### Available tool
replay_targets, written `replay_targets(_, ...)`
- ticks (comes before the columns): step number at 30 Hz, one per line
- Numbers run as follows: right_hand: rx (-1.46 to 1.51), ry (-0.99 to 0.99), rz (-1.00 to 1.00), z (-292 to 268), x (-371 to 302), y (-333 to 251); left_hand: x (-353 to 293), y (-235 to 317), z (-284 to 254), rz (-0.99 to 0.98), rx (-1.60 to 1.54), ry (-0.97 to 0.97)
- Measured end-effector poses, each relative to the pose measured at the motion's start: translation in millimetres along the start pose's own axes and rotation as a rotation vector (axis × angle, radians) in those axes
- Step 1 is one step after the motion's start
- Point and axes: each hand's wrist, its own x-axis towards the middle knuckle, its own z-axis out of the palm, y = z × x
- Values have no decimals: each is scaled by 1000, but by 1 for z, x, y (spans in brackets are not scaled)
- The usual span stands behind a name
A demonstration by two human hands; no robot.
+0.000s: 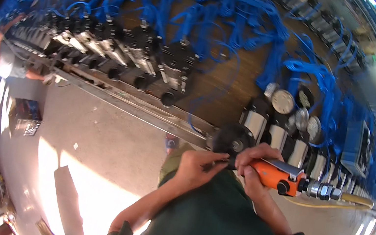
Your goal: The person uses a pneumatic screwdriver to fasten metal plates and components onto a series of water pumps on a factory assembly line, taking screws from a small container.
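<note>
My right hand (pixel 256 171) is wrapped round an orange air-powered hand tool (pixel 270 174) with a grey lever along its top. Its metal fitting joins a yellow hose (pixel 357 200) running off to the right. The tool's front end points left, at the near side of a round black end piece (pixel 233 142) of a unit on the bench edge. My left hand (pixel 199 168) is closed close to the tool's front, fingertips pinched together beside the black piece. What they hold is small and dark, and I cannot make it out.
Steel-and-black cylindrical units (pixel 254 121) line the brown bench (pixel 218 85), more of them standing to the left. Blue cable bundles (pixel 274 47) cover its far part. A metal rail (pixel 139 109) runs along the front edge. Another person (pixel 5 62) is at the far left, near a dark box (pixel 25 115).
</note>
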Motion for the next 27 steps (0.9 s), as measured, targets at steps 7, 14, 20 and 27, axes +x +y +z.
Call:
replay_targets(7, -206, -24, 69, 16, -2, -1, 1, -2, -13, 63, 110, 36)
replay_targets(14, -98, -49, 92, 29, -1, 3, -4, 6, -20, -72, 172, 11)
replay_targets(20, -208, -140, 158, -2, -11, 22, -4, -3, -16, -29, 243, 12)
replay_targets(27, -36, -100, 271, 4, 15, -18, -12, -19, -18, -569, -666, 339)
